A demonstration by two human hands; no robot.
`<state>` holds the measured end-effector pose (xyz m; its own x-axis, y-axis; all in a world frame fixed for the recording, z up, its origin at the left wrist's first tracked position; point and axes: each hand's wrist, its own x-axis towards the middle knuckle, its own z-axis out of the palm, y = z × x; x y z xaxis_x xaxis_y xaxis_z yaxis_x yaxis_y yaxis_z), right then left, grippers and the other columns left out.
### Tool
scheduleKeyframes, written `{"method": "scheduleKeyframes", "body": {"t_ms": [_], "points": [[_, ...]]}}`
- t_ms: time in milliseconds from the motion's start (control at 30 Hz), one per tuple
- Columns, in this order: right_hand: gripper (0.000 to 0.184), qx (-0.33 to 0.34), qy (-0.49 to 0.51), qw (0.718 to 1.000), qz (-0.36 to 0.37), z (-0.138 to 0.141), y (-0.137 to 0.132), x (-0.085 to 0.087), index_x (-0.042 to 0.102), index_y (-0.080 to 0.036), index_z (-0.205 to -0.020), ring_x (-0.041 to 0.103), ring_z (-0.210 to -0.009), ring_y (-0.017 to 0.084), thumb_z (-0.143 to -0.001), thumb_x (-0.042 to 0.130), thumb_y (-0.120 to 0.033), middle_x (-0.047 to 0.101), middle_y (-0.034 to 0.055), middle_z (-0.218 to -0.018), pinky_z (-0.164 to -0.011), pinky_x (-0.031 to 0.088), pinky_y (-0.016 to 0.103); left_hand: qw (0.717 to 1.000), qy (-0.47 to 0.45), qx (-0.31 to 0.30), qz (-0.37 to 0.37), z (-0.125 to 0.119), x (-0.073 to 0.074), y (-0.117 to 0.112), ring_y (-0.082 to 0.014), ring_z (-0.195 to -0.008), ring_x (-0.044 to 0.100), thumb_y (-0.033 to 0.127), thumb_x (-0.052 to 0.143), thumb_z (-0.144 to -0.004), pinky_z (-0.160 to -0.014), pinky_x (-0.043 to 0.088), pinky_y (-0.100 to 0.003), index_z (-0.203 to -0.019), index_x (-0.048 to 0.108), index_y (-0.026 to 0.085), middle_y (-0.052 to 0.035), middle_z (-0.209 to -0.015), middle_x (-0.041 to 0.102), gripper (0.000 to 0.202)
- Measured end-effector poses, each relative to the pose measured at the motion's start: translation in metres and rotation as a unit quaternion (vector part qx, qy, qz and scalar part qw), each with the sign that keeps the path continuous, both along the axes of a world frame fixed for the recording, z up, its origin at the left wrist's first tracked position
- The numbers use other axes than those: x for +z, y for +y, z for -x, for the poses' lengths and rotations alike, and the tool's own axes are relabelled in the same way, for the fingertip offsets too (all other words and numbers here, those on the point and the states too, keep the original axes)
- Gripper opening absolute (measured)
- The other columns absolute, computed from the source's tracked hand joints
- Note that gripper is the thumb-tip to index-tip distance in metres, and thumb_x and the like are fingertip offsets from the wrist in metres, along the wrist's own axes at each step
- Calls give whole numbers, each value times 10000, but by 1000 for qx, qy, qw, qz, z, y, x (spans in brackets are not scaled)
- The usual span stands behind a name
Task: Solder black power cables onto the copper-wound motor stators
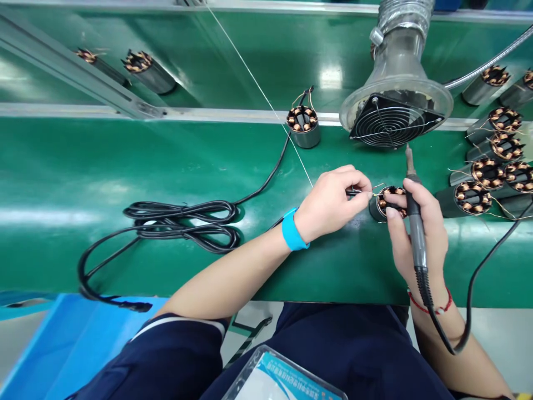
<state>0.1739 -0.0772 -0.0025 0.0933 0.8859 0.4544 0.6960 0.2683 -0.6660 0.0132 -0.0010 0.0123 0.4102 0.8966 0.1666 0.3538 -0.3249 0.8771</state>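
Note:
My left hand (331,203), with a blue wristband, is closed in a pinch on the end of a black cable (353,192). Its fingertips are beside a motor stator (378,210) with copper windings, where thin wires stick out. A soldering iron (417,239) lies in my right hand (433,228), its tip pointing up and away from the stator. The thumb and a finger of that hand reach onto the stator and hide part of its top. Whether the cable's wire touches the stator's wire I cannot tell.
A round fume hood (395,91) with a fan grille hangs above the work. Several stators (474,197) stand on the right. Another stator (306,130) with a cable stands at the back. A coiled black cable (183,211) lies left. A thin white cord (258,83) crosses diagonally.

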Motion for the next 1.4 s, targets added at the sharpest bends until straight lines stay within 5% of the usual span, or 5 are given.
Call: {"method": "scheduleKeyframes", "body": {"t_ms": [267,533,833,1200,1400], "points": [[407,-61,-27,998,-12,14,1,-6,503,-263,-1299,650,-891,213,-899,575,-259,711,20,-946,-907,472,446,978,-83,-41,187,2,9,0,-88,-588,532,142,577,-773,-595,438,-216,-716,673,118,6,-666,637,113],[480,0,88,995,-48,14,4,-5,474,-259,-1329,636,-857,152,-875,613,-189,654,-27,-857,-824,520,347,989,-97,-95,-62,6,-1,2,-144,-848,644,177,642,-856,-806,520,-264,-791,729,163,-46,-882,704,109],[452,12,138,990,-36,16,7,-7,485,-253,-1307,625,-834,142,-877,601,-176,634,-27,-843,-762,556,315,966,-2,-99,-239,6,-10,-1,-135,-837,634,181,561,-933,-753,525,-259,-879,720,177,-53,-917,663,167],[427,17,148,988,-50,16,11,-8,501,-256,-1276,615,-802,147,-870,587,-159,594,-30,-795,-739,544,315,923,91,-101,-361,9,-17,4,-124,-752,565,140,423,-966,-660,474,-232,-867,607,188,-53,-876,601,214],[484,62,62,996,12,-5,-1,-6,452,-287,-1352,640,-1003,208,-893,574,-195,685,16,-1000,-939,497,439,940,91,-93,-314,10,-13,0,-137,-768,587,101,459,-920,-674,477,-237,-863,603,165,-52,-840,600,167]]}}
